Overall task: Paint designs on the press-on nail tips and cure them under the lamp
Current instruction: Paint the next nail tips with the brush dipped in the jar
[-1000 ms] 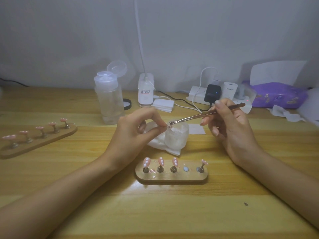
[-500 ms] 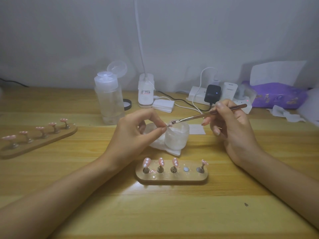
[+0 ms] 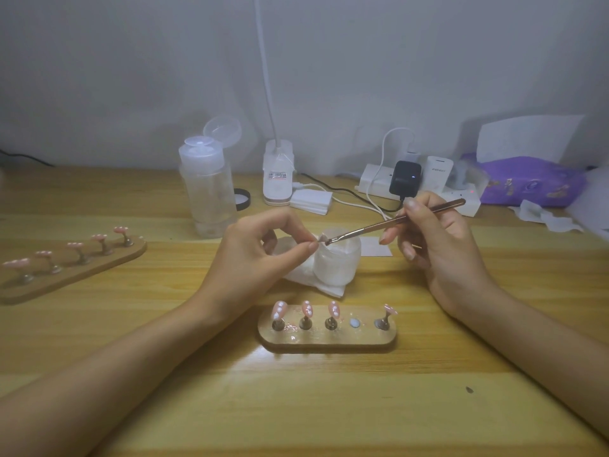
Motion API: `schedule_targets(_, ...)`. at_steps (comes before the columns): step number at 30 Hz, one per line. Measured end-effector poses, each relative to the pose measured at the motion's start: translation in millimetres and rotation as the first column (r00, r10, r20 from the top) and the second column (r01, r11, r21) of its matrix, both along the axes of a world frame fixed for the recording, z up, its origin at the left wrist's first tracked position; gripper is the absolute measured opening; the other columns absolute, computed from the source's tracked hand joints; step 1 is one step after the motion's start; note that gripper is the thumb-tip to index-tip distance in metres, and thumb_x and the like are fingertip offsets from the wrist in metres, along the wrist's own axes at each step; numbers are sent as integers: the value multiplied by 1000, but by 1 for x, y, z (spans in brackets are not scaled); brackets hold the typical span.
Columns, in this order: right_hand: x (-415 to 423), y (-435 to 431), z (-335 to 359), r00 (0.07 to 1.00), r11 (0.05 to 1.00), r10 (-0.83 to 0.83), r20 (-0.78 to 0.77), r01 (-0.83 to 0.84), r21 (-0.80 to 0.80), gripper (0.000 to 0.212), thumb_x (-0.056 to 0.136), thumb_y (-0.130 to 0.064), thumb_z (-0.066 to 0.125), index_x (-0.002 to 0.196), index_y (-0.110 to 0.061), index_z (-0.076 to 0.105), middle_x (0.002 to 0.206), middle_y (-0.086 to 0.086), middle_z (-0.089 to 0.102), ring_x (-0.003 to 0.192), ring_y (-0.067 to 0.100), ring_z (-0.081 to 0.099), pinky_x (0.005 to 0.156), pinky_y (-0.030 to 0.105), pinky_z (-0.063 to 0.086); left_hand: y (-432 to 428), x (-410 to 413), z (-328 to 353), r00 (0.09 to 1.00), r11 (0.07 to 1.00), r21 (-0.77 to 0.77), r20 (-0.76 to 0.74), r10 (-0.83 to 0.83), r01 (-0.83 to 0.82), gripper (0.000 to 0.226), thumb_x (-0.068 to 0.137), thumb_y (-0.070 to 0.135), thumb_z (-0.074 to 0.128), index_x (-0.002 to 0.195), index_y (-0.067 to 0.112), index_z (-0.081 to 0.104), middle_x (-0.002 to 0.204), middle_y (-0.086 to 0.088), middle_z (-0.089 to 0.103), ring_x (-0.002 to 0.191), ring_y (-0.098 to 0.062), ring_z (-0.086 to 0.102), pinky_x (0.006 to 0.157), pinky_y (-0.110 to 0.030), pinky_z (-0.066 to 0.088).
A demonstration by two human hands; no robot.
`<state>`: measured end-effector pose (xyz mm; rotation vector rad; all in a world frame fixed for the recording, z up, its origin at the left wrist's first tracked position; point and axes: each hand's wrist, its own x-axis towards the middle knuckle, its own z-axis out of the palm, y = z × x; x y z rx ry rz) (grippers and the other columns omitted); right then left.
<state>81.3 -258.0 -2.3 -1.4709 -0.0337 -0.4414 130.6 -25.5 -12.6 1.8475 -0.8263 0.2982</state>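
Touching nail (image 3: 320,239), brush (image 3: 395,222) at whitish jar (image 3: 336,263)

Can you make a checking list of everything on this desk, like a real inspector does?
Surface: wooden table, with one small dark speck.
Job's things: near holder with four tips and one bare spot; far holder with five; white jar on a tissue; lamp base at the back.
Clutter: open clear bottle, white pads, purple pack, crumpled paper.
Hands: left hand pinches a nail tip; right hand holds the brush, bristles at that tip.
Cables: white cable and black cable by the power strip.
Surroundings: plain grey wall.
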Motion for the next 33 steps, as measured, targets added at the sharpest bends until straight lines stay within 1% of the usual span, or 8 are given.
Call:
schedule_targets(5, -1, -1, 1, 998, 999, 37, 60, -37, 1, 23, 102, -28, 49, 81, -19, 47, 68, 6, 71, 43, 10, 44, 41, 15, 30, -1, 1, 0, 1000, 1000, 4, 4, 3, -3, 10, 83, 25, 77, 77, 23, 69, 70, 25, 62, 54, -5, 34, 57, -16, 34)
schedule_targets(10, 0, -1, 0, 1000, 1000, -3, 17, 3, 1, 25, 104, -23, 46, 79, -19, 47, 65, 7, 70, 42, 9, 41, 40, 13, 30, -1, 1, 0, 1000, 1000, -8, 5, -16, 16, 10, 83, 26, 74, 77, 21, 69, 70, 26, 62, 54, -6, 34, 55, -19, 34)
schedule_targets(12, -1, -1, 1, 999, 1000, 5, 49, -6, 16, 25, 102, -27, 48, 78, -20, 49, 66, 7, 70, 43, 10, 42, 42, 15, 31, -1, 2, -1, 1000, 1000, -11, -7, -16, 16, 10, 82, 28, 74, 76, 21, 69, 74, 22, 66, 54, -7, 35, 56, -22, 36)
schedule_targets(14, -2, 0, 2, 998, 1000, 27, 62, -28, 1, 24, 100, -31, 50, 78, -20, 49, 68, 7, 71, 44, 11, 43, 43, 18, 31, 0, 2, -1, 1000, 1000, -8, -7, -8, 8, 11, 81, 29, 74, 76, 21, 70, 70, 24, 63, 54, -6, 34, 57, -19, 35)
schedule_targets(21, -3, -1, 5, 999, 999, -18, 33, 19, -26, 27, 104, -20, 46, 77, -19, 48, 61, 9, 66, 45, 13, 44, 43, 17, 35, -1, 2, -1, 1000, 1000, -3, -19, -7, 7, 11, 81, 31, 75, 76, 23, 69, 73, 22, 66, 53, -6, 34, 56, -20, 35)
schedule_targets(24, -3, -1, 11, 995, 987, -23, 102, 39, -157, 27, 105, -19, 46, 78, -16, 48, 59, 8, 63, 45, 14, 49, 40, 18, 36, 0, 2, -2, 999, 1000, 6, -33, -27, 27, 12, 84, 26, 78, 76, 27, 68, 84, 14, 73, 54, -7, 35, 57, -21, 37)
schedule_targets(28, -4, 6, 15, 988, 923, 69, 140, -10, -385, 25, 103, -20, 50, 80, -11, 49, 60, 10, 63, 47, 18, 54, 40, 21, 40, 0, 3, -3, 999, 999, 11, -36, -33, 34, 15, 86, 24, 77, 77, 30, 66, 88, 8, 75, 55, -6, 35, 57, -22, 37)
schedule_targets(33, -3, 12, 14, 989, 909, 112, 99, -62, -412, 28, 98, -28, 53, 81, -5, 49, 60, 11, 63, 47, 21, 53, 42, 24, 41, 0, 2, -3, 1000, 1000, 13, -24, -20, 20, 13, 84, 25, 77, 77, 30, 67, 75, 15, 66, 54, -7, 34, 56, -20, 34)
